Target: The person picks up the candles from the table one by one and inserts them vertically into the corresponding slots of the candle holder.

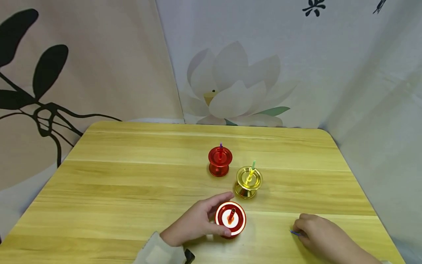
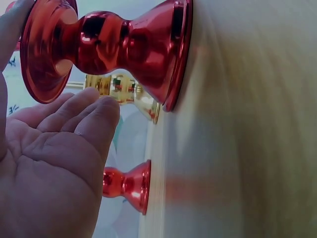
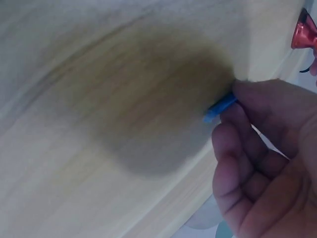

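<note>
**Blue stick [image 1: 294,232] in R hand [image 1: 318,233], near red holder [image 1: 242,222] off to its L**

Head: on the desk [image 1: 115,183], R hand is nr the R edge, thumb + fingers pinching the stick. Long axis approx sideways, free tip pointing L, i.e. roughly at the holder, which stands twd the near edge, well apart from the stick. Its post [image 1: 232,215] is upright, so crosswise to the stick. L hand [image 1: 197,223] is much nearer the holder & holds it: thumb on rim, fingers round far side.

L wrist: holder's foot is down on the desk, fingers reaching behind.

R wrist: short bit of stick clears the fingertips; can't tell if it touches the desk.
</note>
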The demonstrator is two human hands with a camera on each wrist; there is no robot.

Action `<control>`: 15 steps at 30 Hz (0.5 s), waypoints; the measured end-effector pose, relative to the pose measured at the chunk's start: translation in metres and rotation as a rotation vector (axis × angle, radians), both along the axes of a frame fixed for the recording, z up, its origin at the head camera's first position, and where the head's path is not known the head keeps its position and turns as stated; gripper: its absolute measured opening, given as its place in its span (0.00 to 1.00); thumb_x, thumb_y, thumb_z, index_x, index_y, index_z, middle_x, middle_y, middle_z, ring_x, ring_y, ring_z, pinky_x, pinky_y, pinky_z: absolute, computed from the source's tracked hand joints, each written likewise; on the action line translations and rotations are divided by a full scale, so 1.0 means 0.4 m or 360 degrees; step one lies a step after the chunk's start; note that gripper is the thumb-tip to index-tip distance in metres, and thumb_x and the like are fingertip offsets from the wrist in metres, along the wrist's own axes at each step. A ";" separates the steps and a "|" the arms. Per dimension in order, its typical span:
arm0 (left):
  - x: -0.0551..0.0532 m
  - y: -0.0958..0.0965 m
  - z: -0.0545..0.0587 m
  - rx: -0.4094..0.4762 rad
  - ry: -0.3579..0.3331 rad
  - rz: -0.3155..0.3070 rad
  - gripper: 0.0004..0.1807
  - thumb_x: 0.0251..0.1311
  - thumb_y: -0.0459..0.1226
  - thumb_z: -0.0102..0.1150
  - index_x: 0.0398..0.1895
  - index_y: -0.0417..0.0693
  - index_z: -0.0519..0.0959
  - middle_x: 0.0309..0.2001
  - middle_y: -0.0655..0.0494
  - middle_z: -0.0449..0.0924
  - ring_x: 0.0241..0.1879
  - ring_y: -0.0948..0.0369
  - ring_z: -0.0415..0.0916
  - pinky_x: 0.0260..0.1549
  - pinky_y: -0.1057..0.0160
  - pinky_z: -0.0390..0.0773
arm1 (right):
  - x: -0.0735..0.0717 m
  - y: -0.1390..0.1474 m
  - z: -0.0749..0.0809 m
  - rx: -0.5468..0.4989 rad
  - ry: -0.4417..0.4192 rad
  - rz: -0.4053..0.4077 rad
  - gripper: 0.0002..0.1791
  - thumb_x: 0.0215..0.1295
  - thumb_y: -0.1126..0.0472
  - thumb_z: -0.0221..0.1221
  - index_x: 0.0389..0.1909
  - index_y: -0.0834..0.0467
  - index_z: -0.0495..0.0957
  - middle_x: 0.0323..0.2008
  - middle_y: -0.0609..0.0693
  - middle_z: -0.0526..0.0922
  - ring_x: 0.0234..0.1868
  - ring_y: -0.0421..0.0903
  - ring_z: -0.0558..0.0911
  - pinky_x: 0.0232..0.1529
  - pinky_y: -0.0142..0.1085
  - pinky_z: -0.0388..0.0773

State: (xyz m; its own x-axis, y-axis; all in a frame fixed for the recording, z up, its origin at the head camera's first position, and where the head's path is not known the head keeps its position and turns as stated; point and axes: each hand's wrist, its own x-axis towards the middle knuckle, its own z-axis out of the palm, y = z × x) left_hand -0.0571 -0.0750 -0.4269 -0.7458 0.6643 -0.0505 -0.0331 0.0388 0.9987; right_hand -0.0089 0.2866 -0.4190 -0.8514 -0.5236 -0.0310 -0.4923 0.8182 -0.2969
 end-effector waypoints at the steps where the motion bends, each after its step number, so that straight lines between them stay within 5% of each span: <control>1: 0.002 0.000 0.001 0.0004 -0.0009 -0.0008 0.49 0.50 0.33 0.78 0.76 0.45 0.63 0.71 0.50 0.68 0.63 0.60 0.73 0.59 0.61 0.76 | -0.001 -0.001 -0.003 0.0008 0.0022 0.0015 0.13 0.54 0.66 0.71 0.25 0.46 0.79 0.26 0.31 0.71 0.25 0.28 0.66 0.23 0.29 0.71; 7: 0.009 -0.001 0.002 -0.0074 0.0035 -0.0033 0.48 0.49 0.33 0.79 0.75 0.57 0.65 0.61 0.60 0.77 0.59 0.60 0.76 0.56 0.64 0.78 | 0.001 -0.017 -0.008 0.0004 0.0073 -0.0013 0.18 0.51 0.66 0.69 0.21 0.44 0.70 0.23 0.31 0.64 0.23 0.29 0.62 0.21 0.28 0.64; 13: 0.007 0.001 0.002 -0.0128 0.0084 -0.0032 0.47 0.50 0.37 0.79 0.74 0.58 0.66 0.60 0.61 0.78 0.57 0.64 0.77 0.54 0.66 0.79 | -0.005 -0.039 0.012 -0.0170 -0.0228 -0.0212 0.12 0.58 0.65 0.64 0.27 0.46 0.73 0.21 0.32 0.66 0.22 0.29 0.65 0.23 0.28 0.65; 15: 0.005 0.002 0.003 -0.0156 0.0110 -0.0028 0.47 0.50 0.38 0.79 0.74 0.58 0.67 0.60 0.62 0.78 0.57 0.64 0.77 0.54 0.66 0.79 | -0.008 -0.048 0.017 -0.0269 -0.0234 -0.0248 0.11 0.59 0.66 0.63 0.29 0.47 0.74 0.21 0.32 0.67 0.22 0.28 0.65 0.23 0.27 0.66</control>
